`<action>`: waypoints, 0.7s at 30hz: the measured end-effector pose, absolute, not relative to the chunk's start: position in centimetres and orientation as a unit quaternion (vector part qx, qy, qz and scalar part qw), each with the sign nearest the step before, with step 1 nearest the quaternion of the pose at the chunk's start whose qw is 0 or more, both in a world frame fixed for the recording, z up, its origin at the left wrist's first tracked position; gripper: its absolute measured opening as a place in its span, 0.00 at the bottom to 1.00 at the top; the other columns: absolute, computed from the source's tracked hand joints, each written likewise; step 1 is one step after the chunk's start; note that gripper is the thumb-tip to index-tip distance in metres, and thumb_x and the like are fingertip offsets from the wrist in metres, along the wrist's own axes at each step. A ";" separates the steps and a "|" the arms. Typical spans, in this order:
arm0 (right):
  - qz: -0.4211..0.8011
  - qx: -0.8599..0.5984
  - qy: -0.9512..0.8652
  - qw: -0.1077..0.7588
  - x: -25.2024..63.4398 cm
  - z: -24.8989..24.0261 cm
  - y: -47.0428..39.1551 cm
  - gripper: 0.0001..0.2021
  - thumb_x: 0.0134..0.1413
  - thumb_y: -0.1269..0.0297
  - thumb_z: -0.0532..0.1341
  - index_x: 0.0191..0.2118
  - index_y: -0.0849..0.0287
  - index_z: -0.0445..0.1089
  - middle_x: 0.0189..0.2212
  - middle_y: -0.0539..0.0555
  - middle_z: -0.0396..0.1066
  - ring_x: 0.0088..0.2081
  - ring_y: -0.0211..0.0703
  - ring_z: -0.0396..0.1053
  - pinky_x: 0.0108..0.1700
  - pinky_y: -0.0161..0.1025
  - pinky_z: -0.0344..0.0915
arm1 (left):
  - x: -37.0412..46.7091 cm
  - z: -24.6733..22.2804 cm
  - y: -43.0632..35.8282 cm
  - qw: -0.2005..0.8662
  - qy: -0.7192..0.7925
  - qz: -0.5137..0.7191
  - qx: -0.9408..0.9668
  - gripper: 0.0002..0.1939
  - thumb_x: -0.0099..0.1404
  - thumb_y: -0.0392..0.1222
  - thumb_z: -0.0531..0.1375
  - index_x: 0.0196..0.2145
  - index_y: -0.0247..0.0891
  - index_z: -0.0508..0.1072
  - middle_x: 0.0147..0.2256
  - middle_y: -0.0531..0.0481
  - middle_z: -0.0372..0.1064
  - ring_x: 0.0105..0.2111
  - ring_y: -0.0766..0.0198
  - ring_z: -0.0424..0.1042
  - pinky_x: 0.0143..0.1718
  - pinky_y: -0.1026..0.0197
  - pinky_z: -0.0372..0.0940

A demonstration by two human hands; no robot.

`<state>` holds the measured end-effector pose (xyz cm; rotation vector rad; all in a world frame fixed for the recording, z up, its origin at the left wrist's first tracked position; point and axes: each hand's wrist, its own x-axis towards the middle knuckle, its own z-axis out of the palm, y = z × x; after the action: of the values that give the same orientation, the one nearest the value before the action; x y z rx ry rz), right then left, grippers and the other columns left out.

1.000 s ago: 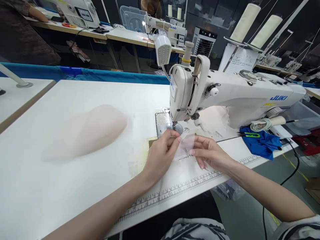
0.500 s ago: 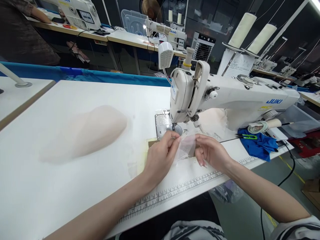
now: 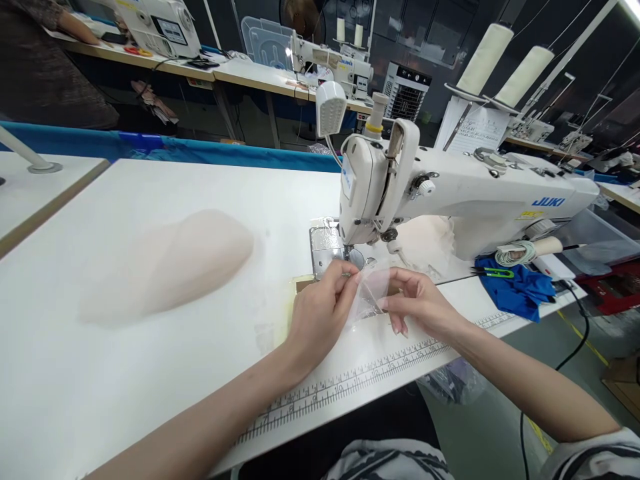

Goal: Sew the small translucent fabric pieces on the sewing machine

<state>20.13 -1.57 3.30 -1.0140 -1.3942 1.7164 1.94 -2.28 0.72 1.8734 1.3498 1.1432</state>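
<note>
A small piece of sheer white fabric (image 3: pixel 369 293) is stretched between my hands, just in front of the sewing machine's needle area. My left hand (image 3: pixel 320 310) pinches its left edge with thumb and forefinger. On the other side, my right hand (image 3: pixel 420 303) has its thumb and forefinger closed on the right edge, the other fingers curled below. The white sewing machine (image 3: pixel 465 180) stands right behind, its metal needle plate (image 3: pixel 326 250) partly showing left of the needle. More pale sheer fabric (image 3: pixel 425 243) lies under the machine arm.
A pale sheer fabric piece (image 3: pixel 200 260) lies flat on the white table (image 3: pixel 125 373). A ruler strip (image 3: pixel 350 387) runs along the front edge. At right are a blue cloth (image 3: pixel 520 287) and green thread snips (image 3: pixel 495 273). Another person's arm (image 3: pixel 77 28) shows at far left.
My right thumb has come up onto the fabric and now pinches its edge with the forefinger. The left hand has barely moved.
</note>
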 end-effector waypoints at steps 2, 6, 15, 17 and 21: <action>0.656 -0.395 -0.545 0.342 20.1 3.2 -1.7 0.18 0.43 0.65 0.70 0.43 0.60 0.70 0.38 0.54 0.74 0.17 0.29 0.68 0.16 0.27 0.64 | 2.0 0.7 -2.3 0.266 0.502 0.426 0.704 0.05 0.69 0.43 0.51 0.38 0.41 0.64 0.14 0.63 0.51 0.15 0.72 0.51 0.19 0.68 0.47; 0.654 -0.398 -0.552 0.331 19.8 3.0 -1.8 0.21 0.41 0.66 0.71 0.44 0.59 0.69 0.40 0.54 0.73 0.18 0.30 0.69 0.17 0.28 0.65 | 1.9 0.6 -2.2 0.240 0.502 0.436 0.708 0.05 0.69 0.42 0.51 0.38 0.41 0.64 0.14 0.64 0.51 0.14 0.73 0.51 0.18 0.68 0.48; 0.615 -0.425 -0.541 0.385 19.0 3.1 -1.4 0.13 0.45 0.58 0.69 0.32 0.61 0.69 0.21 0.48 0.71 0.20 0.35 0.70 0.22 0.30 0.68 | 1.9 0.2 -2.5 0.170 0.461 0.426 0.760 0.06 0.69 0.41 0.50 0.40 0.40 0.64 0.17 0.63 0.57 0.16 0.72 0.56 0.20 0.68 0.50; 0.595 -0.433 -0.556 0.385 18.9 3.3 -1.4 0.13 0.45 0.57 0.68 0.30 0.60 0.69 0.21 0.48 0.71 0.20 0.35 0.69 0.22 0.31 0.67 | 1.8 0.4 -2.6 0.190 0.460 0.415 0.762 0.06 0.69 0.41 0.50 0.40 0.40 0.64 0.20 0.60 0.63 0.18 0.72 0.60 0.21 0.67 0.53; 0.416 -0.467 -0.669 0.403 18.8 3.9 -1.9 0.10 0.48 0.58 0.67 0.28 0.58 0.69 0.16 0.44 0.61 0.17 0.31 0.59 0.19 0.31 0.58 | 1.8 1.2 -2.6 0.295 0.469 0.424 0.716 0.09 0.69 0.46 0.50 0.39 0.40 0.65 0.32 0.53 0.70 0.27 0.68 0.67 0.28 0.64 0.60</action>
<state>18.79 -1.87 3.87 -1.1786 -1.6891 1.0499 1.76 -2.59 1.19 1.9059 1.2478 1.1282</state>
